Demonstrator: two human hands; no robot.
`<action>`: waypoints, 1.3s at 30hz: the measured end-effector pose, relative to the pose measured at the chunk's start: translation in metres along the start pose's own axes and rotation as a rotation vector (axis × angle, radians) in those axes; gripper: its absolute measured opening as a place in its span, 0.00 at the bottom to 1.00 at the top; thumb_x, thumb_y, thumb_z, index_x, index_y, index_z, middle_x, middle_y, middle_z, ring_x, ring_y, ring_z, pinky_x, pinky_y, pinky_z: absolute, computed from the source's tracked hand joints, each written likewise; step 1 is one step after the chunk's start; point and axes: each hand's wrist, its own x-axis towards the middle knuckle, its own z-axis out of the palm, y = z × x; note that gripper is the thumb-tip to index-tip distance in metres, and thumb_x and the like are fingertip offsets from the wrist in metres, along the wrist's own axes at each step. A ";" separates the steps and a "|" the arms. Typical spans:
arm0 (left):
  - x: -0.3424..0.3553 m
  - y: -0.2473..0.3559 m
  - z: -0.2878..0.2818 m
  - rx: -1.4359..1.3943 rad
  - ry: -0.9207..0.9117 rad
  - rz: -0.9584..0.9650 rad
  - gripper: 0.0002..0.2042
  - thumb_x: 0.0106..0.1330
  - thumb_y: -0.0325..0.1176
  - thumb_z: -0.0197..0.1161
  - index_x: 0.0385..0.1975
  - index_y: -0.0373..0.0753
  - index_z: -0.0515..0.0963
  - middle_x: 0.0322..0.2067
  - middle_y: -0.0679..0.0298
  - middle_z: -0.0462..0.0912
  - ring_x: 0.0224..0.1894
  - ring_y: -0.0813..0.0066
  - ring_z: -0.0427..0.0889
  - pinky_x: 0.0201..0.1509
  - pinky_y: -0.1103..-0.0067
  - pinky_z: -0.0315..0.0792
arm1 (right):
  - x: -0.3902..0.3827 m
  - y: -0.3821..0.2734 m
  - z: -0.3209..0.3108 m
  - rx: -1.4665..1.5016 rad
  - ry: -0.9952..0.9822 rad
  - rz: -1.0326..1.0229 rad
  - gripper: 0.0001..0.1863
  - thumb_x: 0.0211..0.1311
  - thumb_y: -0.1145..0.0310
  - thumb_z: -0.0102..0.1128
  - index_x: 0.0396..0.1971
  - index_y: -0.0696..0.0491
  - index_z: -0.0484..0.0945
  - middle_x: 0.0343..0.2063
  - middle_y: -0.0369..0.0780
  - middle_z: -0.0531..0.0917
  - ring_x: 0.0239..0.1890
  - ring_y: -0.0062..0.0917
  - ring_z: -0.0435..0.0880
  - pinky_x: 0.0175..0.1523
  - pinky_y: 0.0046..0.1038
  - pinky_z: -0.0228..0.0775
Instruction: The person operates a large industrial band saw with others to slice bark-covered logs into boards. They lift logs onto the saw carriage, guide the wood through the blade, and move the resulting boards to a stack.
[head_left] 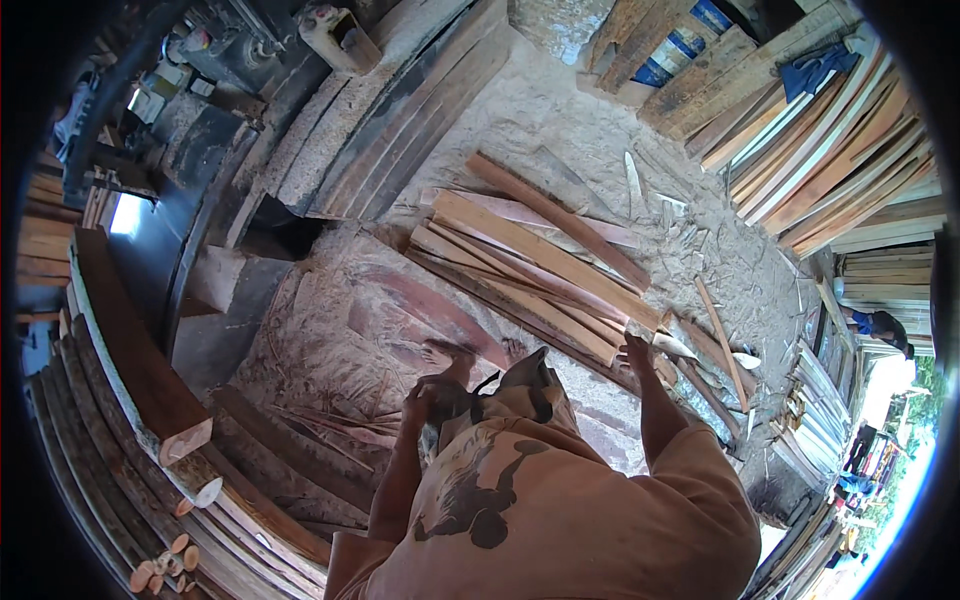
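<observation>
My left hand (420, 400) is closed at my left hip against the dark cloth of my clothing; I cannot make out what is in it. My right hand (637, 355) reaches out with fingers apart at the near right end of a bundle of long sawn planks (540, 260) lying on the dusty floor. Whether its fingertips touch the wood is unclear. A reddish board (555, 215) lies behind the bundle, and a thin loose stick (722, 340) lies to the right. My bare feet (450, 355) stand on the sawdust below me, beside the planks.
Dark machinery (210, 120) and stacked boards (390, 130) fill the upper left. Timber (135, 355) is piled along my left. More boards (810, 160) lean at the upper right, near old wooden panels (690, 100). Another person (880, 330) is at the far right.
</observation>
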 end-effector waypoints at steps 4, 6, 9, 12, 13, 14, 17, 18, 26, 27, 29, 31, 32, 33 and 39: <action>-0.074 -0.035 -0.057 -0.657 0.181 -0.473 0.20 0.61 0.41 0.56 0.52 0.44 0.68 0.34 0.63 0.79 0.30 0.74 0.78 0.28 0.80 0.69 | -0.033 -0.029 0.169 -0.415 -0.510 0.014 0.20 0.58 0.52 0.51 0.45 0.50 0.71 0.31 0.39 0.79 0.24 0.25 0.78 0.27 0.29 0.73; -0.091 -0.063 -0.079 -0.686 0.334 -0.459 0.21 0.61 0.41 0.56 0.54 0.45 0.66 0.33 0.64 0.79 0.29 0.74 0.78 0.26 0.81 0.68 | -0.062 -0.057 0.254 -0.648 -0.580 -0.309 0.19 0.58 0.53 0.50 0.34 0.55 0.77 0.26 0.40 0.79 0.26 0.26 0.78 0.34 0.29 0.73; -0.093 -0.082 -0.126 -0.708 0.562 -0.430 0.22 0.62 0.41 0.55 0.55 0.41 0.64 0.34 0.63 0.79 0.29 0.73 0.78 0.27 0.80 0.69 | -0.063 -0.078 0.349 -0.789 -0.674 -0.818 0.19 0.58 0.54 0.49 0.32 0.57 0.78 0.32 0.53 0.78 0.39 0.38 0.79 0.41 0.36 0.68; -0.069 -0.118 -0.139 -1.085 0.701 -0.174 0.22 0.61 0.40 0.55 0.54 0.39 0.65 0.35 0.61 0.79 0.31 0.72 0.77 0.27 0.78 0.69 | -0.041 -0.097 0.431 -0.604 -0.919 -0.904 0.21 0.57 0.51 0.52 0.42 0.51 0.77 0.38 0.44 0.80 0.42 0.33 0.78 0.47 0.30 0.68; -0.061 -0.131 -0.132 -1.232 0.704 -0.140 0.23 0.60 0.41 0.56 0.53 0.39 0.66 0.36 0.61 0.79 0.32 0.72 0.77 0.27 0.77 0.69 | -0.067 -0.125 0.454 -0.843 -0.921 -0.912 0.21 0.56 0.51 0.52 0.42 0.50 0.77 0.39 0.44 0.80 0.42 0.33 0.78 0.47 0.30 0.68; -0.047 -0.115 -0.132 -1.122 0.681 -0.271 0.24 0.60 0.42 0.57 0.54 0.40 0.65 0.37 0.60 0.79 0.33 0.72 0.77 0.28 0.76 0.69 | -0.094 -0.153 0.455 -1.073 -0.862 -0.912 0.21 0.56 0.51 0.52 0.42 0.49 0.77 0.39 0.43 0.80 0.43 0.33 0.78 0.47 0.29 0.69; -0.014 -0.032 -0.160 -0.997 0.559 -0.458 0.26 0.59 0.45 0.58 0.56 0.41 0.64 0.37 0.61 0.79 0.32 0.72 0.76 0.29 0.77 0.68 | -0.164 -0.235 0.491 -1.226 -0.932 -0.592 0.24 0.53 0.49 0.52 0.44 0.50 0.77 0.42 0.43 0.79 0.45 0.34 0.77 0.49 0.29 0.68; -0.001 -0.021 -0.174 -1.012 0.505 -0.448 0.26 0.59 0.45 0.57 0.56 0.41 0.64 0.37 0.61 0.79 0.32 0.72 0.77 0.29 0.77 0.68 | -0.160 -0.246 0.520 -1.293 -0.929 -0.725 0.24 0.53 0.49 0.52 0.44 0.50 0.77 0.42 0.43 0.79 0.46 0.34 0.77 0.50 0.30 0.67; 0.121 0.082 -0.403 -0.867 0.698 -0.071 0.27 0.59 0.49 0.57 0.55 0.41 0.67 0.40 0.57 0.79 0.37 0.71 0.78 0.36 0.79 0.70 | -0.241 -0.381 0.741 -0.979 -1.168 -1.009 0.25 0.57 0.50 0.51 0.47 0.53 0.74 0.38 0.39 0.80 0.39 0.28 0.78 0.43 0.26 0.69; 0.127 0.108 -0.438 -0.875 0.725 0.019 0.27 0.59 0.50 0.57 0.55 0.40 0.66 0.41 0.56 0.79 0.38 0.70 0.79 0.38 0.79 0.70 | -0.252 -0.397 0.766 -0.878 -1.214 -0.943 0.26 0.57 0.48 0.51 0.48 0.52 0.72 0.36 0.38 0.80 0.37 0.29 0.79 0.42 0.26 0.69; 0.138 0.126 -0.489 -0.860 0.807 0.131 0.29 0.60 0.52 0.55 0.58 0.42 0.64 0.43 0.53 0.78 0.41 0.68 0.78 0.42 0.79 0.69 | -0.304 -0.423 0.797 -0.685 -1.296 -0.839 0.30 0.58 0.45 0.50 0.54 0.50 0.66 0.41 0.38 0.77 0.41 0.30 0.76 0.43 0.29 0.69; 0.154 0.144 -0.525 -0.854 0.812 0.153 0.31 0.59 0.53 0.55 0.59 0.43 0.61 0.44 0.53 0.77 0.43 0.66 0.77 0.44 0.77 0.69 | -0.324 -0.440 0.821 -0.612 -1.292 -0.885 0.33 0.57 0.43 0.49 0.56 0.50 0.62 0.46 0.40 0.73 0.45 0.30 0.74 0.44 0.31 0.69; 0.157 0.150 -0.534 -0.838 0.824 0.160 0.33 0.59 0.54 0.55 0.61 0.44 0.59 0.46 0.53 0.76 0.45 0.64 0.76 0.45 0.76 0.69 | -0.326 -0.439 0.828 -0.533 -1.301 -0.915 0.36 0.57 0.41 0.48 0.59 0.49 0.58 0.51 0.42 0.70 0.49 0.31 0.72 0.45 0.33 0.68; 0.157 0.155 -0.538 -0.848 0.820 0.158 0.33 0.59 0.54 0.55 0.61 0.44 0.59 0.46 0.53 0.76 0.45 0.64 0.76 0.45 0.76 0.69 | -0.326 -0.434 0.828 -0.544 -1.296 -0.914 0.36 0.57 0.41 0.48 0.59 0.49 0.58 0.51 0.42 0.70 0.49 0.31 0.72 0.45 0.33 0.68; 0.123 0.149 -0.491 -1.021 0.552 0.240 0.34 0.60 0.52 0.55 0.64 0.51 0.52 0.54 0.55 0.67 0.50 0.65 0.71 0.50 0.70 0.68 | -0.354 -0.389 0.750 -0.733 -1.426 -0.706 0.42 0.55 0.39 0.48 0.64 0.47 0.48 0.57 0.46 0.61 0.58 0.37 0.64 0.49 0.36 0.69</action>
